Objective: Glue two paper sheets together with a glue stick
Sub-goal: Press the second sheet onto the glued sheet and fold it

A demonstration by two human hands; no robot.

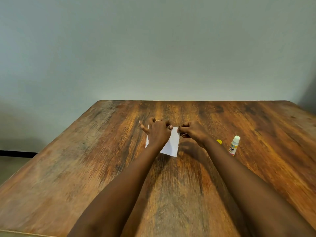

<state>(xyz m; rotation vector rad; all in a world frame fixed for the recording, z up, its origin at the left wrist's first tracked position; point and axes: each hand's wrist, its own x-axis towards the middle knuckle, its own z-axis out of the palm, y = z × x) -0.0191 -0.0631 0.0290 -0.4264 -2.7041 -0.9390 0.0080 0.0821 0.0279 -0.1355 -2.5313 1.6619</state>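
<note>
A small white paper [172, 144] is held just above the wooden table [85, 159] near its middle. My left hand [158, 132] pinches the paper's far left part and covers much of it; a ring shows on one finger. My right hand [193, 132] pinches the paper's far right corner between thumb and fingertips. I cannot tell whether one or two sheets are in the grip. The glue stick [234, 145], white with a yellow label and no cap on it, stands upright to the right of my right wrist. Its yellow cap [219, 142] lies beside it, partly hidden by my forearm.
The table's far edge meets a plain grey wall. The table's left edge runs diagonally, with floor and a dark strip [17, 153] beyond it.
</note>
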